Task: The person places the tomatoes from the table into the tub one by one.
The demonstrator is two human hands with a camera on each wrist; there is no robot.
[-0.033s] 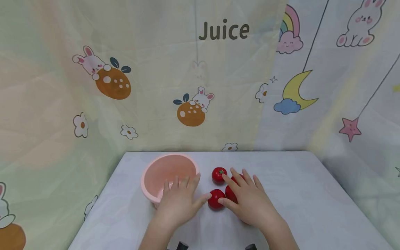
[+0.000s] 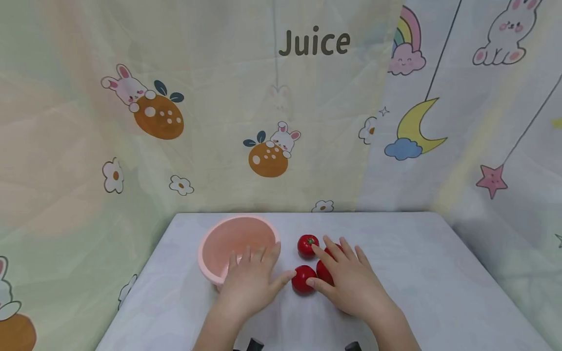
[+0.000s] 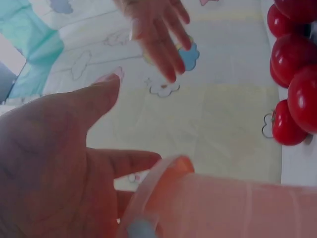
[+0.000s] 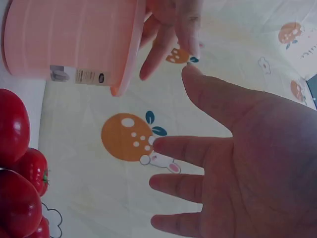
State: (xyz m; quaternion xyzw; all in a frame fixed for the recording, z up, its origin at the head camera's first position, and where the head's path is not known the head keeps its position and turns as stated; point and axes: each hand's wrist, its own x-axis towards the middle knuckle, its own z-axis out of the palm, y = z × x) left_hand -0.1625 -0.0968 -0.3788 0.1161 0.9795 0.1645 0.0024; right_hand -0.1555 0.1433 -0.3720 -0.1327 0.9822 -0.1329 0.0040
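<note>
A pink plastic bucket [image 2: 210, 265] stands on the left part of the white table. My left hand [image 2: 250, 285] hangs palm down with spread fingers over its near right rim; whether it touches I cannot tell. Just right of the bucket lie several red tomatoes [image 2: 304, 280], one with a green stem [image 2: 308, 246]. Above them my right hand [image 2: 353, 282] is spread and partly hides some. The right wrist view shows the right palm [image 4: 257, 163] holding nothing, with tomatoes [image 4: 20, 203] below it. In the left wrist view, the left hand [image 3: 54, 163] is beside the bucket's rim [image 3: 153, 183].
Behind the table [image 2: 439, 282] and along its sides hangs a printed cloth [image 2: 210, 97] with rabbits, oranges and the word Juice. Two small dark objects [image 2: 255, 344] show at the bottom edge of the head view, between the forearms.
</note>
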